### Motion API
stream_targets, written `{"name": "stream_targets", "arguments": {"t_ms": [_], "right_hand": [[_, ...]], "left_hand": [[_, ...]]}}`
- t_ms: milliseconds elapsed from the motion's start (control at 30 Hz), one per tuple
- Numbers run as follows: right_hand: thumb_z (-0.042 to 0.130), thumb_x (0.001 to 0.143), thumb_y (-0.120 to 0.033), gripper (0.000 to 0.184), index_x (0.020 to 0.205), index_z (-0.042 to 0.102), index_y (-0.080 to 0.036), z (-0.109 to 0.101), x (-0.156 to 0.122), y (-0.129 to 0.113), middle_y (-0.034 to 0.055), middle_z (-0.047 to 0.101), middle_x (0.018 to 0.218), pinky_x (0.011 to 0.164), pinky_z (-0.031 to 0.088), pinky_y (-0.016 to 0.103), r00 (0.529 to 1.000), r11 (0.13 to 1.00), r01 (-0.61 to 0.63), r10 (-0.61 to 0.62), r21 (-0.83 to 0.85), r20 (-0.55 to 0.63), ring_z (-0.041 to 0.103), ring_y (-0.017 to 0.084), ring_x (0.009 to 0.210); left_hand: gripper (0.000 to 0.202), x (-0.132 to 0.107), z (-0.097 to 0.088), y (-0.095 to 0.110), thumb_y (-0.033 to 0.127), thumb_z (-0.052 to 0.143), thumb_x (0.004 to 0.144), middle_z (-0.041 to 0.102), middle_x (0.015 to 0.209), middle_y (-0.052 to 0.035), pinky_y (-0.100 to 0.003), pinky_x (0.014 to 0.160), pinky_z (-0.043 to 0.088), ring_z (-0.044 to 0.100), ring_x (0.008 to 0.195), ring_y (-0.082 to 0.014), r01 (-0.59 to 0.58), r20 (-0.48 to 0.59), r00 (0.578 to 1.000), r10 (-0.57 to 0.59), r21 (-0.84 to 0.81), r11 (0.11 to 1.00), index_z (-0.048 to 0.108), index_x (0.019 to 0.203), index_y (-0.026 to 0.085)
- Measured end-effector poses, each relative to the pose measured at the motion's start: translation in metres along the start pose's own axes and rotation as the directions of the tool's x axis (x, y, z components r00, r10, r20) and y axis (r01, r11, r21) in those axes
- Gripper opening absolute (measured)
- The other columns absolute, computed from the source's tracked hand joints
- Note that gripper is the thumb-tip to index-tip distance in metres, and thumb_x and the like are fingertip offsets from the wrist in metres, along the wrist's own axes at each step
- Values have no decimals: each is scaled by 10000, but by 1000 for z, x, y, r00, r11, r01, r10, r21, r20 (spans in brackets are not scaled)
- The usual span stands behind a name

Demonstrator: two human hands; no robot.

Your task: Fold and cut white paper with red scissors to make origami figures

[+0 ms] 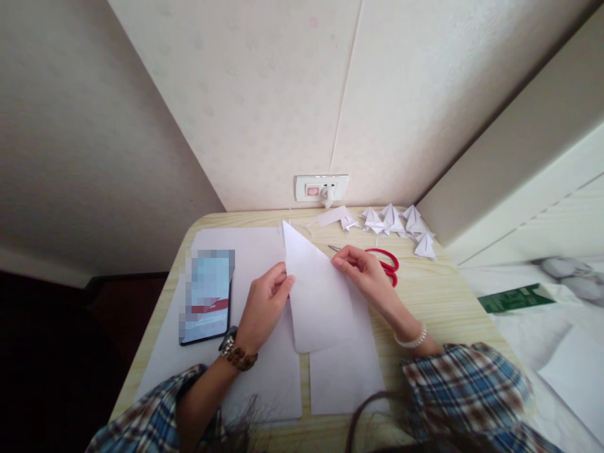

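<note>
Between my hands is a folded sheet of white paper (318,302), raised a little above the table, with a slanted upper edge that peaks at the left. My left hand (268,301) pinches its left edge between thumb and fingers. At the right end of the slanted edge, my right hand (361,267) pinches the paper too. Red-handled scissors (389,257) lie just behind my right hand, partly hidden by it. More white sheets (264,390) lie flat under my left hand, and another sheet (346,390) lies beneath the folded one.
A phone (207,299) with a lit screen rests on the sheets at left. Several folded paper figures (391,219) stand at the table's back right, near a paper strip (332,216). A wall socket (321,189) with a plug sits behind the table (448,321).
</note>
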State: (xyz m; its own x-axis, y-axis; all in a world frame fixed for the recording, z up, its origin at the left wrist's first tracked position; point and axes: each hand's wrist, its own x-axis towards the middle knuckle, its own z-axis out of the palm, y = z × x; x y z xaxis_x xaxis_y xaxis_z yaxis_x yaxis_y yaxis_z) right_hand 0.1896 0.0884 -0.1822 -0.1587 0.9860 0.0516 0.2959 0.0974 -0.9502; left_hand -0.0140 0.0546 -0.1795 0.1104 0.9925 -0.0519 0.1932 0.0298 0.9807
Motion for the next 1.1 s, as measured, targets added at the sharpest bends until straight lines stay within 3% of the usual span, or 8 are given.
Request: {"name": "stream_targets", "arguments": {"t_ms": [133,267,400,567,700,933,1100], "right_hand": [[646,789,-305,130,753,605,-187,1,0,-4,-15,598,673,632,407,260,999,1000,31,-31,7,16,544,140,648],[631,805,-308,174,694,569,-191,2,-2,-7,-35,525,594,595,384,260,999,999,37,-37,12,0,488,127,583],[624,815,-320,162,730,580,-190,3,-2,-7,-21,558,648,564,372,247,999,999,37,-39,34,36,505,129,615],[623,816,-341,247,650,518,-191,3,-3,-7,-36,509,602,520,334,233,998,998,15,-19,67,62,454,109,565],[624,816,-388,279,652,513,-191,2,-4,-10,-39,501,615,502,323,230,995,996,-4,-6,94,100,433,103,548],[653,792,-385,320,609,475,-192,5,-5,-8,-43,445,585,499,308,225,997,994,-7,-1,107,73,393,100,548],[630,801,-391,258,679,520,-191,4,-5,-6,-31,483,610,484,329,219,997,991,-22,11,131,82,421,106,555]], "left_hand": [[110,-2,3,1,286,573,810,637,624,10,-255,613,463,604,629,-181,-6,51,999,4,56,998,624,790,191],[113,-4,4,4,278,542,823,619,627,15,-243,588,443,582,616,-170,-12,87,996,4,92,996,589,758,197],[126,-5,5,6,263,511,839,587,621,25,-230,561,414,566,605,-159,-16,134,991,0,119,993,540,731,205],[140,-9,8,9,237,465,859,481,502,79,-220,473,341,475,429,-118,-6,233,972,-29,150,989,473,720,218],[161,-9,10,10,252,424,881,497,502,79,-227,459,322,441,391,-110,-2,301,952,-52,177,984,474,733,217],[154,-9,10,8,255,428,871,582,629,23,-240,496,310,504,542,-142,-33,380,923,-61,236,971,518,759,200],[164,-10,12,9,226,446,846,502,598,36,-250,532,308,478,570,-151,-62,429,901,-57,259,964,482,687,209]]}}
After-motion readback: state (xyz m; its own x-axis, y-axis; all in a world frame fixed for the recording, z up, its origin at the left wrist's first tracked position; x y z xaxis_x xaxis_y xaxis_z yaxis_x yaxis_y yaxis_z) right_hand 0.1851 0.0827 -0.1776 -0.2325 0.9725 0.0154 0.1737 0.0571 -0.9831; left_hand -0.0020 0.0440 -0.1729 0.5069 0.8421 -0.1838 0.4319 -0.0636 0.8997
